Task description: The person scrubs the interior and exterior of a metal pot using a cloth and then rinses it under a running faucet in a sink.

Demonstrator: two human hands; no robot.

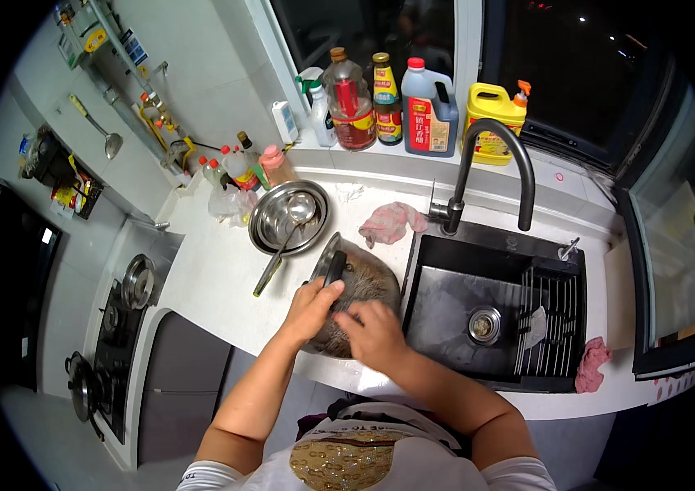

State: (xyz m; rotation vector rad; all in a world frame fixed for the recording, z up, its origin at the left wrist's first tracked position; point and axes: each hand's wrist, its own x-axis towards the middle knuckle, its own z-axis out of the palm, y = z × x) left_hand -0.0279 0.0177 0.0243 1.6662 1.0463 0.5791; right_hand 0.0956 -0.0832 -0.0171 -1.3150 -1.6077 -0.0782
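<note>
Beyond the left hand [312, 309], a red label [422, 124] carries white lettering

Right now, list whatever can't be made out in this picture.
All in the head view:
Right hand: fingertips blurred; whether they grip anything is unclear.
Round metal cookware: partly hidden by both hands.
Black handle: lower end covered by the left hand.
Clear plastic bag: contents too small to tell.
Shirt: cut off by the lower edge.
</note>
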